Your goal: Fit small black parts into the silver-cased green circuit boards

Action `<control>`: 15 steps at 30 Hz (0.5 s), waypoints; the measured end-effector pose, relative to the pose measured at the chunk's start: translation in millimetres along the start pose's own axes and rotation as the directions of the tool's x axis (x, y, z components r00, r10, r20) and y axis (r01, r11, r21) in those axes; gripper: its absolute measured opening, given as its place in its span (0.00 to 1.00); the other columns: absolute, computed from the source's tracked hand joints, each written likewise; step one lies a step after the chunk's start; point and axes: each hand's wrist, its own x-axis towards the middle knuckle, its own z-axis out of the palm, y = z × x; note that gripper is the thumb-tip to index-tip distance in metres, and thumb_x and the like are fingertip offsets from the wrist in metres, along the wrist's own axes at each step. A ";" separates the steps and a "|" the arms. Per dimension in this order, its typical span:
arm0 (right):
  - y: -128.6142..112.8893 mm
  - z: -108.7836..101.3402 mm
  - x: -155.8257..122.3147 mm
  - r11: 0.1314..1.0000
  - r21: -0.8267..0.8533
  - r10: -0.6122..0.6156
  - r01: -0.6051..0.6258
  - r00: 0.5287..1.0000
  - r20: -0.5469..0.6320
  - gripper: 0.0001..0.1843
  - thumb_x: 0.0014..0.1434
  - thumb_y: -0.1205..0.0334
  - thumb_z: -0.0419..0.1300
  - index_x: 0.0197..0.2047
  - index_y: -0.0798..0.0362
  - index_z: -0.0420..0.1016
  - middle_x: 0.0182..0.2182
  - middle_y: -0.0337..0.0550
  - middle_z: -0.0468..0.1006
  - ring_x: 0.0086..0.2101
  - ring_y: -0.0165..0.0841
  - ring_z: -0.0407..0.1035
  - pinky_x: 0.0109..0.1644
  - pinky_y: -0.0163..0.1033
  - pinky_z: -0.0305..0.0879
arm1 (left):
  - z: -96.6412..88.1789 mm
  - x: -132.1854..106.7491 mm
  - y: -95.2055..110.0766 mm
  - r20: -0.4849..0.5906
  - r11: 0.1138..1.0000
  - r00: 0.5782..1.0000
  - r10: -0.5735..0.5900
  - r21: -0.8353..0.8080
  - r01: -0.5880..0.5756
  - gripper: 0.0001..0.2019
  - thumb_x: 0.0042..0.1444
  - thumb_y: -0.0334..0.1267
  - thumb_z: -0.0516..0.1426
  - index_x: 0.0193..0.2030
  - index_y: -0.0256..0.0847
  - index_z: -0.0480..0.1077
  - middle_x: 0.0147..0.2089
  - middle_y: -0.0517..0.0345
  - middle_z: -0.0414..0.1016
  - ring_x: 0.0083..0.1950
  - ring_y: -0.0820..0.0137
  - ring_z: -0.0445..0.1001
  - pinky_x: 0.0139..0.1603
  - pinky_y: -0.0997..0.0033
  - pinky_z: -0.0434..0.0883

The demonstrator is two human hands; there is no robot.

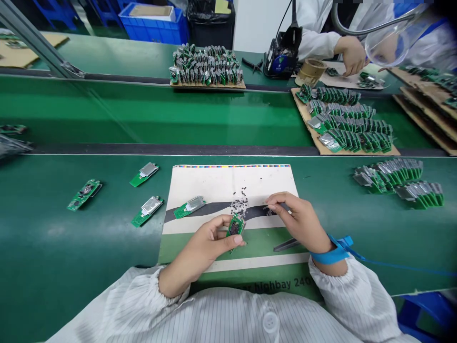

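My left hand [210, 245] is closed around a small green circuit board [235, 226], held tilted over the printed sheet [264, 181]. Thumb and forefinger of my right hand [300, 216] are pinched together at the right; whatever tiny piece they may hold is too small to name. Between the hands lies a scatter of tiny dark and light parts [240, 202], with a few more near my right fingertips. One circuit board with a silver metal cover [190, 206] rests on the sheet's left side. Dark tweezers [286, 245] lie partly beneath my right wrist, which wears a blue strap [330, 252].
Several loose boards [147, 210] lie on the green table at left. Rows of boards [400, 178] stand at right. Beyond the ledge are loaded cardboard trays [303, 119], another board stack [207, 66], pliers [253, 65] and a co-worker's hand [352, 53].
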 end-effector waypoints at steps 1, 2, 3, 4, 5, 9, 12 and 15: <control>-2.3 -1.2 -0.2 1.000 0.013 -0.005 0.005 1.000 -0.008 0.08 0.65 0.62 0.53 0.37 0.49 0.73 0.35 0.44 0.79 0.36 0.36 0.74 0.38 0.41 0.71 | 0.0 0.2 -0.2 0.001 1.000 1.000 0.007 -0.003 -0.007 0.16 0.47 0.43 0.66 0.42 0.41 0.71 0.40 0.60 0.74 0.38 0.69 0.76 0.46 0.67 0.69; -4.3 -2.0 -0.6 0.999 0.030 -0.011 0.012 1.000 -0.017 0.08 0.65 0.62 0.54 0.37 0.49 0.74 0.34 0.43 0.79 0.36 0.36 0.74 0.37 0.40 0.71 | 0.1 0.4 -0.4 0.002 1.000 1.000 0.017 -0.005 -0.017 0.16 0.47 0.43 0.66 0.41 0.41 0.71 0.40 0.60 0.74 0.37 0.69 0.76 0.46 0.67 0.69; -6.1 -2.6 -1.2 0.999 0.052 -0.013 0.014 1.000 -0.028 0.07 0.65 0.61 0.55 0.37 0.48 0.74 0.33 0.43 0.79 0.36 0.36 0.74 0.38 0.41 0.71 | 0.2 0.6 -0.6 0.005 1.000 1.000 0.024 -0.006 -0.024 0.15 0.48 0.43 0.66 0.40 0.41 0.71 0.40 0.60 0.74 0.37 0.69 0.76 0.46 0.67 0.69; -7.5 -2.9 -2.1 0.997 0.078 -0.007 0.011 0.999 -0.042 0.06 0.64 0.61 0.56 0.38 0.48 0.75 0.33 0.42 0.79 0.36 0.36 0.74 0.38 0.41 0.72 | 0.4 0.9 -0.7 0.005 0.999 1.000 0.031 -0.008 -0.031 0.15 0.48 0.43 0.66 0.40 0.41 0.71 0.40 0.60 0.74 0.37 0.70 0.76 0.46 0.67 0.69; -8.6 -3.0 -3.3 0.994 0.107 0.008 -0.001 0.998 -0.059 0.05 0.63 0.60 0.58 0.39 0.48 0.75 0.34 0.42 0.80 0.36 0.36 0.74 0.39 0.42 0.72 | 0.6 1.2 -0.8 0.006 0.999 0.999 0.034 -0.009 -0.034 0.15 0.48 0.43 0.66 0.40 0.41 0.71 0.40 0.60 0.74 0.37 0.70 0.76 0.46 0.68 0.69; -11.3 -3.1 -8.7 0.975 0.208 0.094 -0.072 0.991 -0.098 0.09 0.59 0.58 0.64 0.42 0.48 0.74 0.34 0.42 0.79 0.35 0.35 0.75 0.38 0.42 0.74 | 1.5 2.7 -0.9 0.006 1.000 1.000 0.029 -0.009 -0.029 0.14 0.48 0.42 0.66 0.39 0.41 0.70 0.41 0.60 0.73 0.38 0.71 0.76 0.46 0.69 0.69; -14.6 -4.2 -10.9 0.967 0.245 0.096 -0.072 0.992 -0.086 0.07 0.58 0.60 0.64 0.40 0.49 0.74 0.34 0.42 0.79 0.35 0.35 0.74 0.37 0.41 0.73 | 1.4 4.1 -1.8 0.007 1.000 1.000 0.027 -0.006 -0.027 0.14 0.48 0.42 0.66 0.39 0.41 0.70 0.41 0.61 0.72 0.38 0.71 0.75 0.46 0.69 0.68; -19.3 -6.2 -11.0 0.968 0.250 0.032 -0.013 0.997 -0.074 0.04 0.58 0.65 0.64 0.38 0.48 0.75 0.33 0.41 0.79 0.35 0.34 0.74 0.38 0.41 0.72 | 0.7 4.9 -3.7 0.001 0.999 0.999 0.032 -0.010 -0.032 0.14 0.47 0.40 0.67 0.39 0.41 0.70 0.40 0.62 0.71 0.38 0.72 0.74 0.45 0.69 0.68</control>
